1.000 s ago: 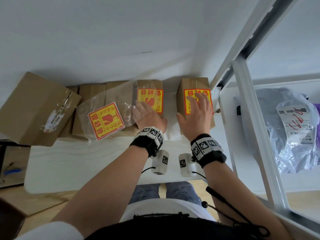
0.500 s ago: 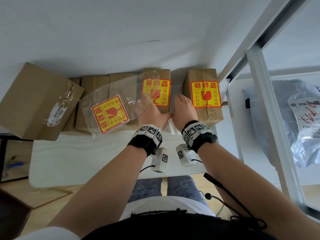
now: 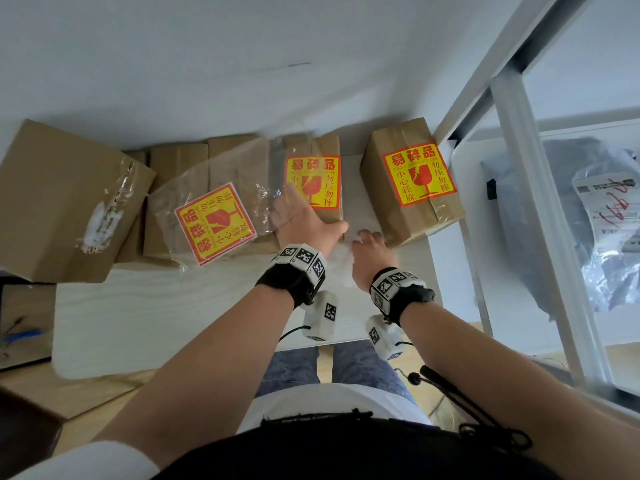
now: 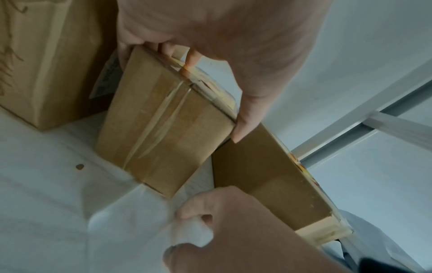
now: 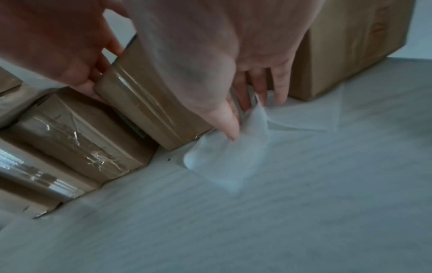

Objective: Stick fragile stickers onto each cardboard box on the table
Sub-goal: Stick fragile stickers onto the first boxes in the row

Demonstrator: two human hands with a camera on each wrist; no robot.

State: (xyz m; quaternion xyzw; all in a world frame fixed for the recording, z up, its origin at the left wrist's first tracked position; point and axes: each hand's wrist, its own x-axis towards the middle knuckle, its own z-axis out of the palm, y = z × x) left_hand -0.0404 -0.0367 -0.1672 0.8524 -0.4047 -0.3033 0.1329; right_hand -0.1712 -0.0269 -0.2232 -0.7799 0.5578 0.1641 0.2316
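Note:
My left hand grips the middle cardboard box, which carries a red-and-yellow fragile sticker; in the left wrist view the thumb and fingers clamp the top of the middle box. My right hand is down on the table between the two stickered boxes and pinches a white backing paper at its corner. The right box stands tilted with its own sticker flat on top. A clear bag holding a stack of stickers lies over the plain boxes to the left.
A large brown box with torn tape overhangs the white table at the far left. A white metal frame rises just right of the right box, with grey plastic parcels on a shelf behind it.
My right hand left the right box's sticker, came back down to the table and took hold of the white backing paper. My left hand stayed on the middle box.

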